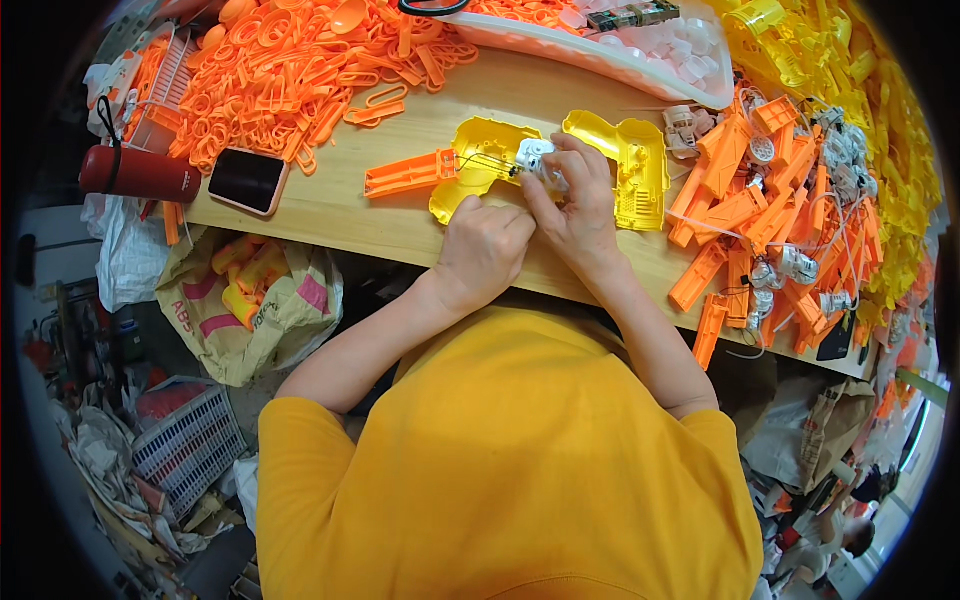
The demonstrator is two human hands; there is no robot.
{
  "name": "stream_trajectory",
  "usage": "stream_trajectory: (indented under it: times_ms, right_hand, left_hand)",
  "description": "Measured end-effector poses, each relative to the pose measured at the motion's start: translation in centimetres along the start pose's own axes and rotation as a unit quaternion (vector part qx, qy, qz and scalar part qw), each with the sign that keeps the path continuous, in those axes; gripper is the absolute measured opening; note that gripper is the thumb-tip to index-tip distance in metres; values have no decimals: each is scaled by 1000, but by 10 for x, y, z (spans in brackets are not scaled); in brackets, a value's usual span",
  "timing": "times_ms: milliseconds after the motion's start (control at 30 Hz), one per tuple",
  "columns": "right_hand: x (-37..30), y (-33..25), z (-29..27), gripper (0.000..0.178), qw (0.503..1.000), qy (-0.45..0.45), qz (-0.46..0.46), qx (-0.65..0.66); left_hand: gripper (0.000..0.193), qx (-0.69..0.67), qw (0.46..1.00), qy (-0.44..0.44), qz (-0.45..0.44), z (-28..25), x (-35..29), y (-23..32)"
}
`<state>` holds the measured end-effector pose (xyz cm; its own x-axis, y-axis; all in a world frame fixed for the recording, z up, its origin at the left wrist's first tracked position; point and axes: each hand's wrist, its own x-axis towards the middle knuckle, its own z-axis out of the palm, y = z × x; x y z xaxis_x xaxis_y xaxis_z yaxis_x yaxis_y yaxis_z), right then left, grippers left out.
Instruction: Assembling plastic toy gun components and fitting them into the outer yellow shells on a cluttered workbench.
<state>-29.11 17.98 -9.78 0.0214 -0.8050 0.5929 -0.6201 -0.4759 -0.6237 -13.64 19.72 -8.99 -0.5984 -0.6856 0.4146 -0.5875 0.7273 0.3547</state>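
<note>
A yellow plastic shell half lies on the table in front of me, its hollow side up. My right hand has its fingers bent around a white and silver lamp unit at that shell's right side. Thin wires run from the unit to an orange battery holder, which sticks out to the left. My left hand is closed at the shell's near edge, the thumb against it; what its curled fingers hold is hidden. The matching yellow shell half rests just right of my right hand.
Loose orange clips are heaped at the back left, near a phone and red bottle. A white tray of translucent parts stands behind. Wired orange holders pile up at right, beside yellow shells. A sack hangs below.
</note>
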Motion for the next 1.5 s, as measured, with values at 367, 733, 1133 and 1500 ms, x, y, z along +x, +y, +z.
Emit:
stream_trajectory:
  times_ms: [367,733,1133,1500]
  right_hand:
    - [1,6,-6,28,999,-27,8,-22]
    - [1,8,-5,26,1000,-23,-7,-19]
    - [1,10,-5,27,1000,-18,-15,-20]
    - [0,9,-4,29,999,-14,-32,-32]
  left_hand:
    - [14,11,997,75,18,-41,32,-49]
    - [7,-69,994,-81,-30,-45,53,-45]
    - [11,-109,988,-60,-93,-33,63,-46]
    - [11,-153,985,-62,-54,-28,65,-55]
